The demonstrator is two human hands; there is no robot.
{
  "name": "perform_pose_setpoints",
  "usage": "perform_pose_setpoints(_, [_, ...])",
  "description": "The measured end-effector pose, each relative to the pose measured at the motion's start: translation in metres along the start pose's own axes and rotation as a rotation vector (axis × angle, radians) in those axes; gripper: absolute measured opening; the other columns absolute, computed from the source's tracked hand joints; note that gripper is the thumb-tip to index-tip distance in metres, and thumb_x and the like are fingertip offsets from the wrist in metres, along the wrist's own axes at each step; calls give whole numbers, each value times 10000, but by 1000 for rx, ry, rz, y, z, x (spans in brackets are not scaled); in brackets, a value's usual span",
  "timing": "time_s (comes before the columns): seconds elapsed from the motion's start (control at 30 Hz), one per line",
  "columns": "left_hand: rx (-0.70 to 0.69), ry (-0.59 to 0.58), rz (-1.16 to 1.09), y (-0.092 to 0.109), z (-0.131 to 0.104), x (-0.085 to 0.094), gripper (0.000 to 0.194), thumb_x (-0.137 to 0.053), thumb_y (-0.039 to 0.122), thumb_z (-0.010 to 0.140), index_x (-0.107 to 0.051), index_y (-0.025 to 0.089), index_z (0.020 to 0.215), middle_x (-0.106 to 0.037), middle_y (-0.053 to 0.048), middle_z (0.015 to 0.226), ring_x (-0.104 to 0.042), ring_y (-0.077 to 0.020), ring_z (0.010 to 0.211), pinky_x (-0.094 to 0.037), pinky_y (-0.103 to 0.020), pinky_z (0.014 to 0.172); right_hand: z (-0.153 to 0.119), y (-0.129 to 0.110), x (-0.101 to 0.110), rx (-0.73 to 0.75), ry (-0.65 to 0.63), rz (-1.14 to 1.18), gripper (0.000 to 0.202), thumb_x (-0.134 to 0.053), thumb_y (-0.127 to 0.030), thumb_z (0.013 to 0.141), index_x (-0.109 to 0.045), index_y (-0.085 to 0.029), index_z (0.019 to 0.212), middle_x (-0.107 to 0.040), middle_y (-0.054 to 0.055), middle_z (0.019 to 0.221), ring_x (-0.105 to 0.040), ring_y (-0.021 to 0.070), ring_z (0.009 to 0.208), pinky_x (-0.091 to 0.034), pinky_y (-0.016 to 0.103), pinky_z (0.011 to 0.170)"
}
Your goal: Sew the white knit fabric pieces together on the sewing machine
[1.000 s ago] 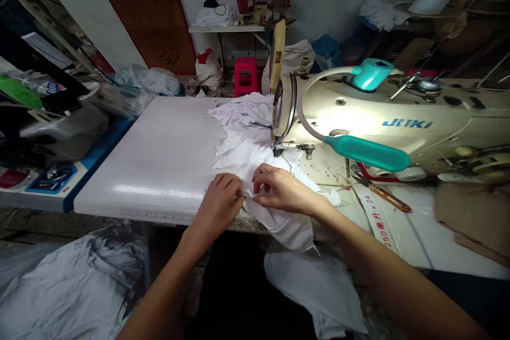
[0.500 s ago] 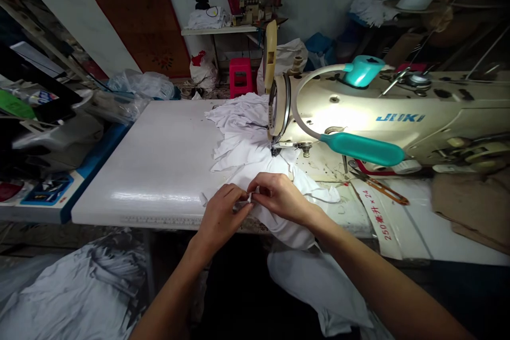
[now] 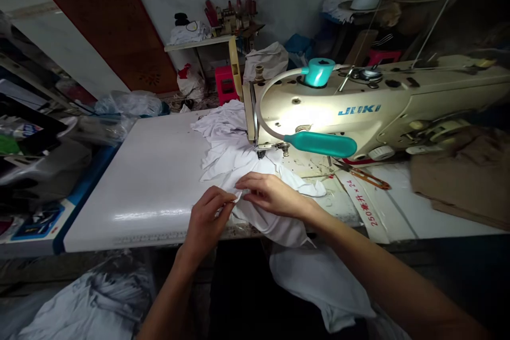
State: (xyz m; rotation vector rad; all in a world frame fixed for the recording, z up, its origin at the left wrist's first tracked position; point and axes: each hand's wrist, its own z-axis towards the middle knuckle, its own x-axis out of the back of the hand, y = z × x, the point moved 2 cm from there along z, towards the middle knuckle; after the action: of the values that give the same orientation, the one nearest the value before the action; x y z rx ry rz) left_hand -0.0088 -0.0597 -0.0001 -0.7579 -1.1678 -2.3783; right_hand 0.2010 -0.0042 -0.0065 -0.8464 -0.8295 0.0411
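My left hand (image 3: pixel 209 218) pinches a small folded edge of white fabric (image 3: pixel 266 223) between thumb and fingers, in front of the sewing machine. Just to its right, my right hand (image 3: pixel 273 195) hovers over the same fabric, thumb and fingers apart around the pinched edge, holding nothing I can see. The fabric spreads in creases across the table, passes by the presser foot (image 3: pixel 261 154) of the sewing machine (image 3: pixel 319 111) and hangs over the front edge. A teal lamp (image 3: pixel 321 144) on a bent neck lights the machine.
Orange-handled thread snips (image 3: pixel 370 178) lie right of the needle area, near brown cloth (image 3: pixel 458 180). The white tabletop (image 3: pixel 155 170) extends left. A heap of pale fabric (image 3: pixel 87 303) sits low at the left. Behind stand a red stool (image 3: pixel 225 85) and plastic bags (image 3: pixel 127 103).
My right hand's fingers have parted from the pinched fabric edge, while my left hand keeps hold of it. The whole view has shifted, with the machine now further left.
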Motion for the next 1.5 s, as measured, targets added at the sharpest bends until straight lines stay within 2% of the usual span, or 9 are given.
perform_pose_setpoints(0.13, [58, 51, -27, 6, 2, 0, 114, -633, 141, 972, -684, 236, 1008, -658, -16, 985, -638, -137, 866, -513, -251, 761, 8, -1, -3, 56, 0, 31, 196, -654, -152, 983, -755, -230, 1132, -750, 46, 1050, -714, 192, 976, -548, 301, 882])
perform_pose_setpoints(0.23, [277, 25, -101, 5, 1, -1, 51, -693, 235, 949, -643, 229, 944, -653, 14, 905, -618, -125, 779, -509, -238, 700, 10, -5, -1, 48, 48, 27, 133, -681, -155, 969, -756, -218, 1058, -727, 34, 975, -697, 175, 907, -528, 275, 815])
perform_pose_setpoints(0.4, [549, -15, -247, -5, -1, -1, 245, -778, 400, 879, -629, 206, 860, -617, 25, 788, -585, -126, 700, -486, -231, 625, 9, -11, 1, 12, 91, 29, 80, -719, -128, 924, -718, -198, 963, -687, 12, 916, -655, 141, 808, -492, 246, 730])
perform_pose_setpoints(0.57, [556, -72, -358, -12, 0, -2, 244, -799, 404, 857, -683, 189, 864, -653, -1, 799, -578, -129, 716, -472, -242, 656, 6, -12, -6, -76, 149, 91, 187, -665, -41, 860, -661, -206, 947, -668, -10, 910, -607, 104, 696, -469, 220, 635])
perform_pose_setpoints(0.77, [557, -6, -475, -17, -1, -5, 260, -823, 389, 848, -662, 191, 897, -622, 10, 820, -577, -115, 723, -474, -228, 652, 1, -14, -12, -78, 248, 155, 186, -619, -45, 852, -632, -214, 929, -631, -2, 910, -580, 107, 696, -466, 224, 623])
perform_pose_setpoints(1.03, [374, -41, -461, -11, 5, -6, 97, -779, 313, 908, -784, 224, 947, -633, -14, 858, -593, -140, 789, -470, -255, 681, -4, -16, -12, -98, 290, 140, 194, -652, -86, 878, -665, -212, 1024, -632, -1, 910, -587, 102, 680, -475, 224, 609])
perform_pose_setpoints(1.27, [120, 45, -182, 8, 14, -7, 72, -701, 263, 975, -769, 250, 995, -670, -37, 939, -651, -168, 877, -539, -295, 763, -16, -11, -14, -137, 383, 47, 80, -701, -231, 963, -764, -226, 1013, -643, 30, 952, -615, 122, 708, -505, 252, 632])
perform_pose_setpoints(1.4, [31, 46, -65, 21, 16, -8, 92, -628, 202, 1015, -694, 241, 1064, -739, -51, 1052, -701, -192, 1021, -576, -340, 908, -42, -16, -2, -201, 456, -86, 180, -626, -252, 1022, -722, -246, 1175, -685, 75, 1121, -678, 197, 943, -558, 331, 816])
perform_pose_setpoints(1.5, [-90, -5, -4, 28, 17, -15, 159, -594, 160, 1024, -669, 248, 1132, -759, -59, 1110, -706, -210, 1121, -581, -377, 984, -69, -25, 2, -180, 356, -244, 242, -606, -243, 1028, -688, -259, 1255, -704, 95, 1182, -653, 263, 1111, -535, 432, 951])
